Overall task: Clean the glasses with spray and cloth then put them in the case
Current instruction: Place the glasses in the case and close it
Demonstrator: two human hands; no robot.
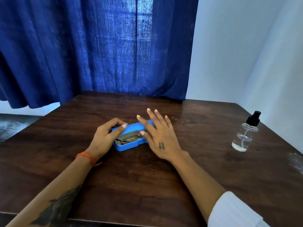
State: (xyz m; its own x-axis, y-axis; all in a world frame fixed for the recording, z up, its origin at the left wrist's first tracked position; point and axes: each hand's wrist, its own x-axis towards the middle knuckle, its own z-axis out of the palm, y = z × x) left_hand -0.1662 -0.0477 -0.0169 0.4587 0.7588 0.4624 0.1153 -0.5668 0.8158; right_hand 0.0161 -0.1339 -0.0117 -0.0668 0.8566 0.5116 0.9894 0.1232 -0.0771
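- Small bright-blue plastic rectangular glasses case [131, 141] lies mid-table on the dark brown wooden table [147, 185], lid part-way open.
- Inside the case: thin metal-framed glasses [130, 138], folded, with a grey cloth [127, 134] lying over them (only the front rim of the frame shows).
- My left hand [105, 136] sits at the case's left end, fingers curled over the lid edge, thumb tip on the lid top; it grips the lid.
- My right hand [159, 136] hovers over the case's right end, fingers spread and straight, holding nothing; whether the thumb touches the lid I cannot tell.
- Clear plastic spray bottle with black pump top [245, 133] stands upright, well apart from the case, near the table's right edge.
- Orange thread band [86, 157] round my left wrist; white sleeve [232, 210] on my right forearm.
- Deep blue fabric curtain [98, 46] hangs behind the table.
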